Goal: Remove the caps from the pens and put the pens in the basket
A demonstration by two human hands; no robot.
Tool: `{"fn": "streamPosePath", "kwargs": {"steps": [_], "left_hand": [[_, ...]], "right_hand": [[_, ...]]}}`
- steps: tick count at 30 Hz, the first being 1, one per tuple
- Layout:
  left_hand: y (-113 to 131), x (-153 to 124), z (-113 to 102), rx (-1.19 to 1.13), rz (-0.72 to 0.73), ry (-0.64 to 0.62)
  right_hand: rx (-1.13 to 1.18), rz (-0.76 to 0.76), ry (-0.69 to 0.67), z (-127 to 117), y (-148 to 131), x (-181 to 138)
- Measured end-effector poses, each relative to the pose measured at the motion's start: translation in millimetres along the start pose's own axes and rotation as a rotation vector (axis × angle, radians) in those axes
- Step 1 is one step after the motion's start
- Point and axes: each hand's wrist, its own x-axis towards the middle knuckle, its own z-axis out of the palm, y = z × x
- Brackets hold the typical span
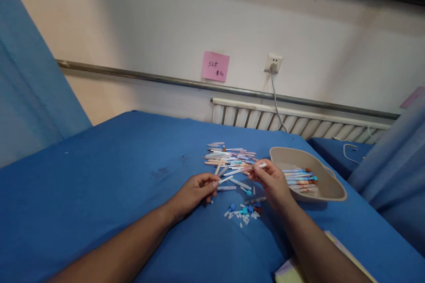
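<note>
A loose heap of thin pens (pixel 229 157) lies on the blue cloth, with small caps (pixel 244 214) scattered in front of it. My left hand (pixel 195 192) rests on the cloth with its fingers curled, pinching a white pen barrel (pixel 225 180). My right hand (pixel 272 182) is closed on another pen (pixel 257 166), held level just above the heap. To the right stands a beige tray (pixel 332 194) with several capped pens (pixel 300 179) laid side by side in it.
The blue-covered table (pixel 116 194) runs to a wall with a radiator (pixel 299 121), a socket with a cable (pixel 272 64) and a pink note (pixel 215 66). A yellowish pad (pixel 288 270) lies at the near edge. Blue curtains (pixel 29 97) hang on both sides.
</note>
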Motion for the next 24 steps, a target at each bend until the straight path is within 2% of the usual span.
{"fn": "streamPosePath", "kwargs": {"steps": [6,10,14,17,24], "left_hand": [[-3,1,-2,-0.040,0.030,-0.005],[-5,3,-5,-0.095,0.038,0.046],[-6,6,-4,-0.114,0.038,0.064],[-5,6,-3,-0.105,0.033,0.069],[-6,6,-3,-0.063,0.018,0.097]], "right_hand": [[0.144,0.049,0.046,1,1,1],[0.108,0.102,0.070,-2,2,5],[-0.198,0.223,-0.104,4,16,3],[-0.443,0.178,-0.174,8,28,0],[-1.165,-0.107,0.020,-13,26,10]]}}
